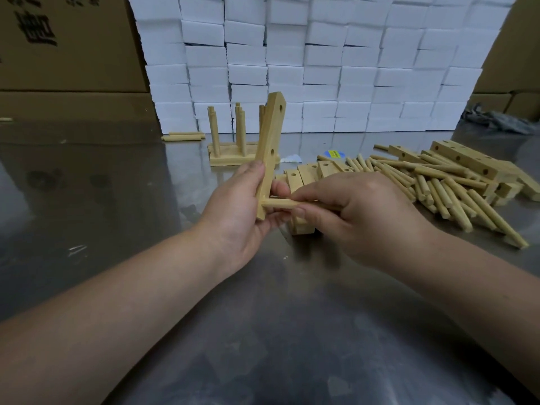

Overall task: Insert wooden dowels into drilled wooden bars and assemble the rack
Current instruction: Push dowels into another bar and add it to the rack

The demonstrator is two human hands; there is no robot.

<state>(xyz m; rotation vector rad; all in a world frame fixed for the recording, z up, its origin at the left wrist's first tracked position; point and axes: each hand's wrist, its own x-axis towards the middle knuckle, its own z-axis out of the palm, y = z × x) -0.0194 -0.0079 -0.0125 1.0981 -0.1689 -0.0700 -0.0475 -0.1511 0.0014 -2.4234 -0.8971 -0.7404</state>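
Held a drilled wooden bar [270, 141] almost upright over the middle of the bench [263, 317], leaning slightly right. Gripped its lower end in the left hand [242, 211], thumb on the near face and fingers [280, 186] curled round the back. Counted two open holes higher up the bar.

Pinched a single dowel [280, 203] in the right hand [359, 217], thumb and fingers [309, 197] closed round it, the rest of the hand curled behind. Kept the dowel level, its left tip meeting the bar's bottom hole. Could not tell how deep it sat.

Noted a few more drilled bars [304, 173] lying flat on the bench just behind and under the hands.

Found an assembled rack section [230, 157] nearer the far edge, with flat bars as a base and dowels standing upright from them. Spotted two loose dowels [182, 136] side by side to its left.

Saw a heap of loose dowels [447, 194] spread toward the right edge, with a pile of drilled bars [464, 159] lying partly on it. Made out a small yellow and blue item [334, 154] between the heap and the rack section, too small to name.

Noted a wall of white boxes [321, 68] along the far edge and brown cartons [67, 54] at the far left corner.
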